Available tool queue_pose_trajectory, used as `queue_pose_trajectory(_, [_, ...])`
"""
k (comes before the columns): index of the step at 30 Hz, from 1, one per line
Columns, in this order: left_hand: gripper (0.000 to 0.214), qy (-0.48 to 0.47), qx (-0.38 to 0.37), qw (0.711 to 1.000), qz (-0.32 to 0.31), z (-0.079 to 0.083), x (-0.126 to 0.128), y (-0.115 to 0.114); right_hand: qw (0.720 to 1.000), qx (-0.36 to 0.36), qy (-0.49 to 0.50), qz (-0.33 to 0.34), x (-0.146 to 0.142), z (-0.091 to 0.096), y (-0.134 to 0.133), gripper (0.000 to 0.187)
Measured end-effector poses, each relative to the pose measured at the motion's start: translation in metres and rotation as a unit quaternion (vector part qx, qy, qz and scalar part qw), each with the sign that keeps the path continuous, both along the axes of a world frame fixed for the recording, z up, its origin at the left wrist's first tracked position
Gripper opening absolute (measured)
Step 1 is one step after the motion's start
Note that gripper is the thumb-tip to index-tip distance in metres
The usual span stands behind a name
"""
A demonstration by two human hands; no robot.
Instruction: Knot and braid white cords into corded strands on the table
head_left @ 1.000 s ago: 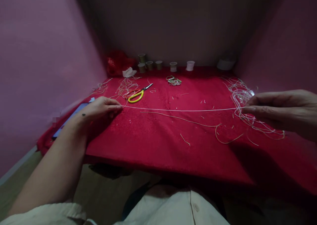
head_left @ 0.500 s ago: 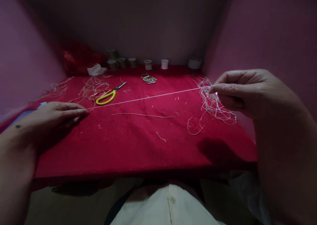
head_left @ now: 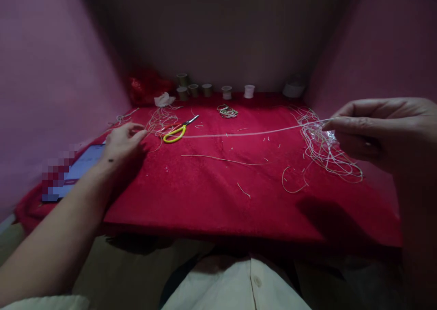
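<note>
My right hand (head_left: 375, 130) pinches a pale thread (head_left: 239, 134) between thumb and forefinger at the right. The thread runs leftward across the table with a slight sag and passes by the yellow-handled scissors (head_left: 175, 134). At its left end my left hand (head_left: 124, 139) has thumb and forefinger close together on the thread, beside a loose thread bundle (head_left: 160, 121); the exact grip is hard to see. A tangled heap of pale threads (head_left: 329, 157) lies below my right hand. One cut thread (head_left: 221, 159) lies on the red cloth (head_left: 205, 196).
Several thread spools (head_left: 206, 90) stand along the back, with a white spool (head_left: 249, 91) among them. A knotted cord coil (head_left: 227, 112) lies in front. A phone-like screen (head_left: 80, 169) rests at the left edge. Pink walls (head_left: 372, 73) close in both sides.
The taut thread now sags. My left hand has moved up and away, nearer the left thread bundle. The view has turned left, uncovering the screen; my right hand keeps its pinch.
</note>
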State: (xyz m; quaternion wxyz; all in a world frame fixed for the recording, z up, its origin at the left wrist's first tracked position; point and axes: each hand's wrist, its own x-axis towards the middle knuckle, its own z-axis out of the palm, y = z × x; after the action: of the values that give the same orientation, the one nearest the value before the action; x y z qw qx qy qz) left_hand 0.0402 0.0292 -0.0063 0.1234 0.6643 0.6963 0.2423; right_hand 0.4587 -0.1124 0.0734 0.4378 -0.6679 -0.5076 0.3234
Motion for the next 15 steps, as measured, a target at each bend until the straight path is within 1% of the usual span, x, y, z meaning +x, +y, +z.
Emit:
queue_pose_trajectory(2, [0.051,0.036,0.070,0.997,0.021,0.005,0.006,0.001,1.000,0.000,0.011,-0.011,0.001,-0.003,0.002,0.022])
queue_pose_trajectory(3, [0.047,0.041,0.079,0.996,0.011,0.007,0.009,0.000,1.000,-0.001,0.018,-0.015,0.001,-0.005,0.003,0.022])
queue_pose_trajectory(4, [0.042,0.035,0.062,0.997,-0.016,0.008,0.013,-0.003,1.000,-0.003,0.022,-0.017,0.001,-0.005,0.004,0.022])
queue_pose_trajectory(6, [0.035,-0.003,-0.027,0.994,-0.105,0.008,0.024,-0.009,1.000,-0.007,0.023,-0.017,0.000,-0.005,0.004,0.022])
queue_pose_trajectory(8, [0.034,-0.045,-0.109,0.976,-0.185,0.003,0.036,-0.013,1.000,-0.008,0.020,-0.020,-0.002,-0.003,0.003,0.021])
queue_pose_trajectory(9, [0.035,-0.046,-0.123,0.969,-0.208,-0.001,0.042,-0.013,1.000,-0.008,0.019,-0.022,-0.004,-0.001,0.002,0.021])
queue_pose_trajectory(10, [0.034,-0.029,-0.117,0.967,-0.223,-0.005,0.048,-0.013,1.000,-0.010,0.019,-0.023,-0.005,0.001,0.001,0.020])
queue_pose_trajectory(12, [0.028,0.039,-0.091,0.964,-0.248,-0.014,0.058,-0.010,0.999,-0.008,0.022,-0.024,-0.005,0.004,0.000,0.019])
queue_pose_trajectory(15, [0.022,0.142,-0.057,0.950,-0.272,-0.023,0.065,-0.006,0.999,0.010,0.028,-0.028,-0.002,0.005,-0.001,0.016])
